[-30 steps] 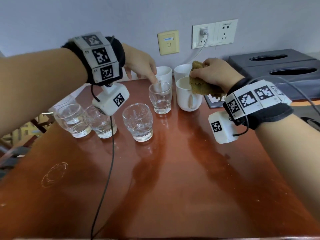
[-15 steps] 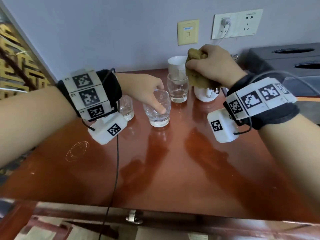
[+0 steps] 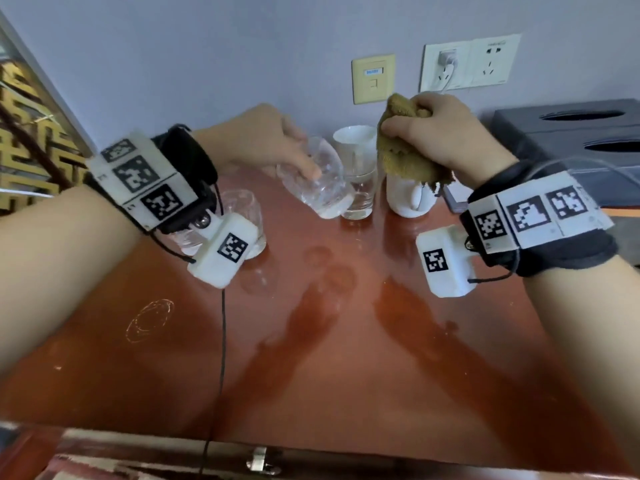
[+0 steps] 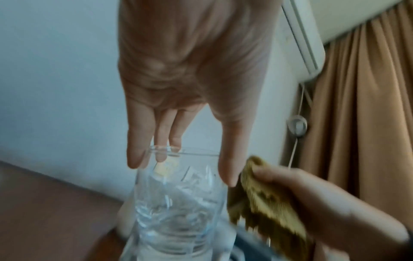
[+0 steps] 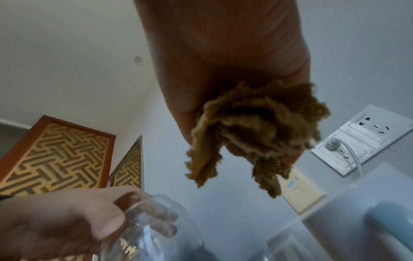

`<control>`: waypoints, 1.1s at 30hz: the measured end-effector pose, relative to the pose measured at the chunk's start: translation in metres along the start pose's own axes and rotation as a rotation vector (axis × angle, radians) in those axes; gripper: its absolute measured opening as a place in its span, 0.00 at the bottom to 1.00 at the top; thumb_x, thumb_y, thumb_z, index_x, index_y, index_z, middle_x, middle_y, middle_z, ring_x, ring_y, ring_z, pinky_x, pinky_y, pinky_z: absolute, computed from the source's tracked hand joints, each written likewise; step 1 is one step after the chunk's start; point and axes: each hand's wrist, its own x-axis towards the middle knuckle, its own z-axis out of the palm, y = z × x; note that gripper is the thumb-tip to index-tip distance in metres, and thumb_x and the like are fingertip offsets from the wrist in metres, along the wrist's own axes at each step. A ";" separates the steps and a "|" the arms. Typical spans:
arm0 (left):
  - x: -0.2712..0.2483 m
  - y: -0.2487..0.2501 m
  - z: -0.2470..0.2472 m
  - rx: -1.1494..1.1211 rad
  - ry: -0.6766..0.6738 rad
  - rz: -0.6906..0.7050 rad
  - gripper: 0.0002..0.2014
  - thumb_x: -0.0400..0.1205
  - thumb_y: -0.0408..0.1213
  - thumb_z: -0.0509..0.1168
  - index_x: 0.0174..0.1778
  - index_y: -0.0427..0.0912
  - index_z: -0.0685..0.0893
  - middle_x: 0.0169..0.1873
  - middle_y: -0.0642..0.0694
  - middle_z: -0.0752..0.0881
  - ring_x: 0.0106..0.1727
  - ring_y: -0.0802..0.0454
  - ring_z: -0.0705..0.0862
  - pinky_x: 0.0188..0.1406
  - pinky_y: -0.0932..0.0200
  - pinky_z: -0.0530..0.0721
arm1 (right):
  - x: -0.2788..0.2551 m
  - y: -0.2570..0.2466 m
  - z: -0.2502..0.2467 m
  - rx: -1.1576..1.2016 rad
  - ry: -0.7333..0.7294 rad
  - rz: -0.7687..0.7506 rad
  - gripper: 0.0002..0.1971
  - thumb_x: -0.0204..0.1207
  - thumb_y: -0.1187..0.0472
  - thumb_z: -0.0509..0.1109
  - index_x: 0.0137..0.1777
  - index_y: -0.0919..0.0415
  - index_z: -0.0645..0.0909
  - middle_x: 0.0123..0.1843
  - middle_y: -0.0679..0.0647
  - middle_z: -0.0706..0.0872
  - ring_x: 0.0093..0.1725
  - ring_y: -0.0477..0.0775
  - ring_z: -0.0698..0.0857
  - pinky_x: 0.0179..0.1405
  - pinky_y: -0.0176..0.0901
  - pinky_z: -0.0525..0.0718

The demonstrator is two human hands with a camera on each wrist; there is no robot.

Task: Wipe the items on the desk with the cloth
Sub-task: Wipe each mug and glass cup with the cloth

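The left hand (image 3: 266,140) has a clear glass (image 3: 320,183) pinched near its rim, thumb on one side and fingers on the other, tilted and lifted off the reddish desk (image 3: 332,341). The right hand (image 3: 446,133) is clenched round a scrunched-up brown cloth (image 3: 401,150), just beside the glass; can't really tell if they touch. Another glass (image 3: 360,192) and two white cups (image 3: 405,199) stand behind, near the wall.

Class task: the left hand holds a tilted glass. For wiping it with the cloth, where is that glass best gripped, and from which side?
Judging by its pose, hold the glass near the rim, from above, as the left hand does. That leaves its lower wall and base bare toward the cloth in the right hand.
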 end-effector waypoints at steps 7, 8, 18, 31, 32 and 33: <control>0.000 0.022 -0.016 -0.635 0.339 0.147 0.32 0.65 0.39 0.80 0.66 0.40 0.81 0.55 0.48 0.87 0.48 0.60 0.88 0.44 0.60 0.88 | 0.005 -0.012 -0.039 0.473 0.211 0.018 0.05 0.75 0.53 0.69 0.42 0.52 0.78 0.35 0.44 0.82 0.31 0.39 0.84 0.34 0.42 0.87; 0.000 0.024 -0.012 -0.697 0.356 0.169 0.32 0.65 0.40 0.79 0.67 0.40 0.81 0.56 0.48 0.87 0.47 0.60 0.88 0.43 0.60 0.87 | 0.004 -0.013 -0.042 0.505 0.217 0.016 0.05 0.76 0.52 0.69 0.42 0.52 0.78 0.34 0.44 0.81 0.31 0.40 0.84 0.34 0.43 0.87; 0.020 0.024 0.011 -0.985 0.316 0.262 0.30 0.65 0.38 0.74 0.65 0.39 0.80 0.46 0.52 0.85 0.49 0.56 0.87 0.40 0.59 0.86 | 0.003 -0.009 -0.064 0.529 0.268 0.015 0.14 0.78 0.43 0.64 0.37 0.51 0.78 0.27 0.39 0.83 0.34 0.45 0.86 0.39 0.53 0.87; 0.029 0.015 0.029 -0.742 0.190 0.723 0.36 0.62 0.32 0.76 0.65 0.46 0.70 0.67 0.45 0.74 0.68 0.45 0.77 0.56 0.43 0.87 | 0.009 -0.015 -0.034 0.583 0.126 0.025 0.26 0.70 0.37 0.60 0.55 0.57 0.83 0.46 0.56 0.86 0.55 0.67 0.86 0.55 0.79 0.79; 0.030 0.016 0.030 -0.759 0.189 0.710 0.35 0.61 0.33 0.76 0.65 0.48 0.71 0.66 0.46 0.75 0.67 0.47 0.78 0.56 0.43 0.87 | 0.010 -0.015 -0.035 0.592 0.152 -0.011 0.26 0.70 0.38 0.60 0.57 0.57 0.82 0.46 0.54 0.86 0.56 0.66 0.86 0.55 0.79 0.79; 0.031 0.016 0.031 -0.781 0.199 0.690 0.35 0.61 0.34 0.77 0.64 0.49 0.72 0.65 0.47 0.76 0.66 0.49 0.79 0.56 0.45 0.87 | 0.010 -0.015 -0.035 0.583 0.190 -0.067 0.24 0.71 0.39 0.60 0.56 0.56 0.81 0.45 0.52 0.86 0.55 0.64 0.87 0.57 0.76 0.80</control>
